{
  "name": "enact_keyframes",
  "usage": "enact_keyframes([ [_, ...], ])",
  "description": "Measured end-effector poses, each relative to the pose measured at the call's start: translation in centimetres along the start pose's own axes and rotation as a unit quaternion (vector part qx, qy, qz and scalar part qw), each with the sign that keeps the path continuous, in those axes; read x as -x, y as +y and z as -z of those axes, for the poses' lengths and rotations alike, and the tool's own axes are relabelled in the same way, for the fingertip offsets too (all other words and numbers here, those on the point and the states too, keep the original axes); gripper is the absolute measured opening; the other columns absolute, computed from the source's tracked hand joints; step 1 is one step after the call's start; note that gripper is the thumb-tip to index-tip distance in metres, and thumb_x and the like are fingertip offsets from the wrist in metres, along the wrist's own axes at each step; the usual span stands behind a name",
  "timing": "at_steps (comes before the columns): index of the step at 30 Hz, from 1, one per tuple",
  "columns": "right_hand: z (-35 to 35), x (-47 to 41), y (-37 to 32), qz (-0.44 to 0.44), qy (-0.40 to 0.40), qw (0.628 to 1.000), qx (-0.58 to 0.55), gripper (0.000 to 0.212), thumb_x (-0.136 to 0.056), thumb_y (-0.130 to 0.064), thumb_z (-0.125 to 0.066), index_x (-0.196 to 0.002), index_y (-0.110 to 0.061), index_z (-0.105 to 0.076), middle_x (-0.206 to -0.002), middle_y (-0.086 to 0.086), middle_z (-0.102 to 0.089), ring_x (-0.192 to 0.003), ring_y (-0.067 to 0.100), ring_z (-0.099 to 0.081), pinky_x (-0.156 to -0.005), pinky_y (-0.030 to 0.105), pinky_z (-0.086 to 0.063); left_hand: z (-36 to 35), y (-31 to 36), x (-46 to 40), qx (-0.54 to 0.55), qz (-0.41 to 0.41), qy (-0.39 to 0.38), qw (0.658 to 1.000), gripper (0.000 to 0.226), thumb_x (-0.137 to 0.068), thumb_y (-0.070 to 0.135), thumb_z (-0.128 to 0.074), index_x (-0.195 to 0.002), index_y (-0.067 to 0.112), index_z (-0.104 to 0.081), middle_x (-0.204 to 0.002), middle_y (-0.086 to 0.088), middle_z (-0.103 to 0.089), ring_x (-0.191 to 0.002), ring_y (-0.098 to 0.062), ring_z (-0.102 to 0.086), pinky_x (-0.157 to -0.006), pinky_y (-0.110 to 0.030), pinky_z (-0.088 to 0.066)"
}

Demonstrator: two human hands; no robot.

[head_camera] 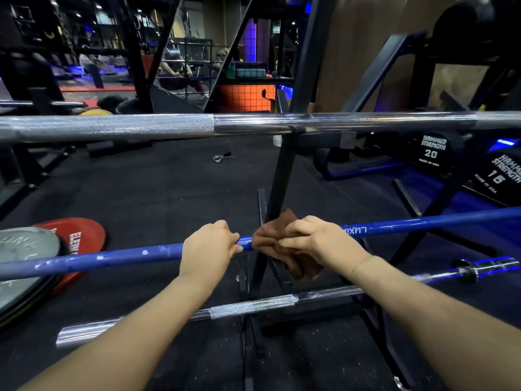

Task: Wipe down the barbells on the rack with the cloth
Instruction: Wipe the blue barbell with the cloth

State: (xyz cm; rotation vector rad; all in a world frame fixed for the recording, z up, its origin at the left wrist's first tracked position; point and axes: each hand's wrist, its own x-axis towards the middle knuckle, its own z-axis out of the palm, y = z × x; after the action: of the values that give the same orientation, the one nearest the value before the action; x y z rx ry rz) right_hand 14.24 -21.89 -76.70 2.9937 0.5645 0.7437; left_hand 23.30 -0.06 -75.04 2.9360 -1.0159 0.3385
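A blue barbell (112,256) with chipped paint lies across the black rack (277,182) at mid height. My left hand (210,248) grips this bar just left of the rack's upright. My right hand (318,244) holds a brown cloth (270,244) wrapped round the same bar, right beside the left hand. A thick chrome barbell (141,127) with a knurled section rests on the rack above. A thinner chrome bar (253,304) lies on the rack below my arms.
Red and grey weight plates (42,249) lie on the black rubber floor at the left. Dumbbells marked 20 and 15 (431,152) sit on a blue-framed stand at the right. A spring collar (222,157) lies on the floor beyond the rack. People and gym machines stand far behind.
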Motion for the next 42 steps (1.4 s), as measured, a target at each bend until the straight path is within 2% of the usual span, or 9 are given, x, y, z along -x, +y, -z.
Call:
enact_keyframes([
  [5,0.4,-0.7,-0.7,-0.054,0.045,0.997,-0.035,0.031,-0.079,-0.040,-0.047,-0.085,-0.034,-0.077,-0.083,-0.009,-0.067,-0.065,0.019,-0.060,-0.053,0.021,-0.049,0.0,-0.1,-0.1,0.003,-0.016,0.002,1.000,0.031,-0.098,0.042,-0.041,-0.119,0.027,-0.059,-0.113,0.005,-0.052,-0.102,-0.018,-0.054,-0.072,-0.031,-0.042],
  [10,0.0,-2.3,-2.1,-0.003,0.033,0.999,-0.008,0.015,-0.072,-0.027,-0.065,-0.081,-0.028,-0.077,-0.076,-0.004,-0.066,-0.062,0.022,-0.059,-0.046,0.029,-0.052,-0.3,-0.2,-0.3,0.000,-0.012,0.013,1.000,0.030,-0.097,0.042,-0.043,-0.109,0.024,-0.064,-0.105,0.002,-0.053,-0.095,-0.020,-0.055,-0.063,-0.029,-0.033],
  [16,0.0,-0.2,-1.6,0.088,0.083,0.993,0.015,0.035,-0.077,-0.011,-0.049,-0.101,-0.015,-0.075,-0.110,0.003,-0.070,-0.098,0.019,-0.051,-0.067,0.028,-0.057,-0.2,-0.5,-0.2,0.022,-0.020,0.021,0.999,0.028,-0.097,0.039,-0.044,-0.115,0.029,-0.063,-0.108,0.005,-0.054,-0.100,-0.018,-0.055,-0.072,-0.030,-0.044],
  [22,-1.2,-0.9,-1.4,-0.016,0.006,0.994,-0.108,0.035,-0.092,-0.030,-0.046,-0.118,-0.021,-0.067,-0.128,-0.001,-0.060,-0.113,0.024,-0.055,-0.084,0.043,-0.054,-0.3,-0.9,-0.5,0.035,-0.036,0.032,0.998,0.026,-0.096,0.041,-0.045,-0.114,0.035,-0.064,-0.107,0.005,-0.055,-0.099,-0.019,-0.057,-0.072,-0.032,-0.046],
  [25,-1.3,-0.6,-1.2,-0.026,0.000,0.992,-0.121,0.037,-0.094,-0.034,-0.045,-0.120,-0.019,-0.066,-0.130,0.002,-0.058,-0.114,0.024,-0.053,-0.097,0.038,-0.044,-0.1,-2.2,-0.5,0.093,-0.061,0.013,0.994,0.027,-0.095,0.043,-0.049,-0.117,0.038,-0.064,-0.108,0.010,-0.056,-0.102,-0.013,-0.056,-0.077,-0.029,-0.046],
  [30,-1.2,-5.5,-3.3,0.059,0.008,0.998,-0.001,0.033,-0.091,-0.033,-0.042,-0.090,-0.014,-0.069,-0.093,0.007,-0.061,-0.080,0.026,-0.057,-0.068,0.030,-0.045,-1.4,-5.9,1.0,0.134,-0.006,0.043,0.990,0.031,-0.085,0.046,-0.063,-0.111,0.031,-0.068,-0.101,0.011,-0.056,-0.100,-0.012,-0.049,-0.076,-0.032,-0.046],
  [33,-1.9,-7.6,-4.3,0.038,0.020,0.999,0.026,0.038,-0.091,-0.034,-0.036,-0.084,-0.011,-0.066,-0.083,0.008,-0.058,-0.071,0.025,-0.055,-0.061,0.030,-0.046,-1.4,-6.5,1.2,0.124,0.019,0.055,0.991,0.028,-0.083,0.049,-0.063,-0.103,0.030,-0.071,-0.091,0.008,-0.053,-0.092,-0.014,-0.050,-0.069,-0.031,-0.044],
  [38,-2.5,-11.4,-6.4,-0.100,-0.050,0.993,-0.024,0.036,-0.099,-0.033,-0.039,-0.103,-0.007,-0.064,-0.098,0.013,-0.057,-0.089,0.032,-0.049,-0.079,0.040,-0.042,-0.9,-6.6,1.4,0.132,0.016,0.043,0.990,0.030,-0.084,0.045,-0.064,-0.106,0.026,-0.071,-0.095,0.005,-0.056,-0.094,-0.016,-0.053,-0.074,-0.034,-0.046],
  [42,-2.2,-6.9,-5.9,-0.097,-0.073,0.989,-0.083,0.050,-0.092,-0.045,-0.036,-0.119,-0.014,-0.065,-0.117,0.010,-0.059,-0.105,0.031,-0.054,-0.095,0.039,-0.046,-1.2,-8.3,2.0,0.143,0.042,0.061,0.987,0.038,-0.081,0.050,-0.065,-0.111,0.027,-0.069,-0.101,0.008,-0.057,-0.102,-0.014,-0.051,-0.077,-0.035,-0.048],
])
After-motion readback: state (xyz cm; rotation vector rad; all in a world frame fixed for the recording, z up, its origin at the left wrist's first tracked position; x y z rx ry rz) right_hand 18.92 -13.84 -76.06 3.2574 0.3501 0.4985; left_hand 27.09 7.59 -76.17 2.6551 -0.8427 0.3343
